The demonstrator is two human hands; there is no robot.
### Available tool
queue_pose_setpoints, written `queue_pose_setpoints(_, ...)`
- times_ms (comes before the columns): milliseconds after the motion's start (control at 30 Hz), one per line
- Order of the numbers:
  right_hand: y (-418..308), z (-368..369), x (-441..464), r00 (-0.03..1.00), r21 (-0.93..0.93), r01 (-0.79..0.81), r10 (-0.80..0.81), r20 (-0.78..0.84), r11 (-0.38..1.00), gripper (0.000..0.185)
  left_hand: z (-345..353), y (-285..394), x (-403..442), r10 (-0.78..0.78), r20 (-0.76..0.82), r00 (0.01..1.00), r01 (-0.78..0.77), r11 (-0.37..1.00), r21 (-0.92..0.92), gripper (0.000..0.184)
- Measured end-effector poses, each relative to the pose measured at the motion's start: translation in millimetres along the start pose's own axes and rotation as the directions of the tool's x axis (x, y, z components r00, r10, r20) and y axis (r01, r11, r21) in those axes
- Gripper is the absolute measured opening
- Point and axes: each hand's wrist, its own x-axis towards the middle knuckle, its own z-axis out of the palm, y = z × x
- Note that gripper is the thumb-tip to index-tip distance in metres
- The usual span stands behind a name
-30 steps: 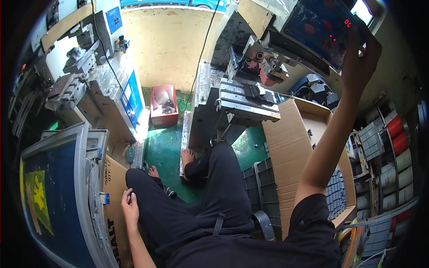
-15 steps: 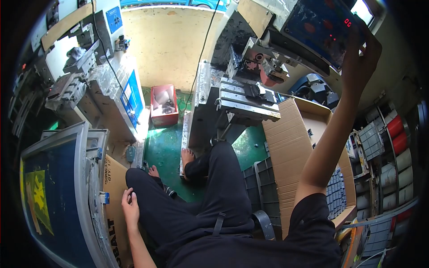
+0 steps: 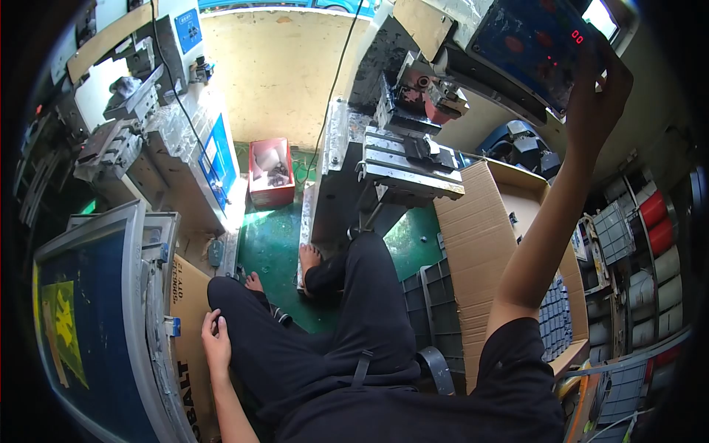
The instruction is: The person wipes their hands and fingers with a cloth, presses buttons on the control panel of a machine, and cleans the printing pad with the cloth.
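My right hand [image 3: 600, 96] is raised at the edge of the dark blue control panel [image 3: 517, 48], which shows red digits. Its fingers reach to the panel in shadow, with a gap between them; nothing shows in its grasp. Below and left of the panel is a machine head with a reddish pad [image 3: 441, 112], above a slotted metal table [image 3: 399, 159]. A small black fixture [image 3: 427, 150] sits on that table. My left hand [image 3: 216, 343] hangs beside my left thigh, fingers loosely bent and apart, holding nothing.
An open cardboard box [image 3: 480, 251] holding grey pieces stands at my right. A red bin [image 3: 272, 196] sits on the green floor ahead. To the left are a framed screen [image 3: 88, 310] and another machine [image 3: 177, 140]. Shelves with containers [image 3: 642, 273] line the far right.
The machine head with its reddish pad has shifted up and slightly left, away from the slotted table. Both hands stay nearly where they were.
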Motion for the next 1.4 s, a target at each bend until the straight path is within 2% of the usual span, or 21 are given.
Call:
queue_pose_setpoints(567, 7, 1, 1, 1.000, 0.008, 0.029, -0.029, 0.006, 1.000, 0.043, 0, 10, -4, 0.019, 0.002, 1.000, -0.019, 1.000, 0.016, 0.034)
queue_pose_setpoints(667, 7, 4, -2, 0.996, 0.101, -0.064, 0.070, -0.057, 0.993, 0.044, 0, 10, -4, 0.019, 0.001, 1.000, -0.019, 1.000, 0.007, 0.034)
queue_pose_setpoints(867, 10, 4, -2, 0.997, 0.093, -0.049, 0.055, -0.059, 0.994, 0.045, -1, 13, -5, 0.023, 0.009, 1.000, -0.023, 1.000, -0.010, 0.033)
queue_pose_setpoints(967, 6, 0, 0, 1.000, 0.041, 0.001, -0.002, 0.014, 0.999, 0.045, 0, 10, -5, 0.027, -0.007, 1.000, -0.027, 1.000, -0.005, 0.034)
queue_pose_setpoints(1400, 3, 1, 1, 1.000, 0.060, 0.010, -0.009, -0.010, 0.998, 0.041, -2, 2, -3, 0.041, -0.007, 0.999, -0.041, 0.999, 0.006, 0.034)
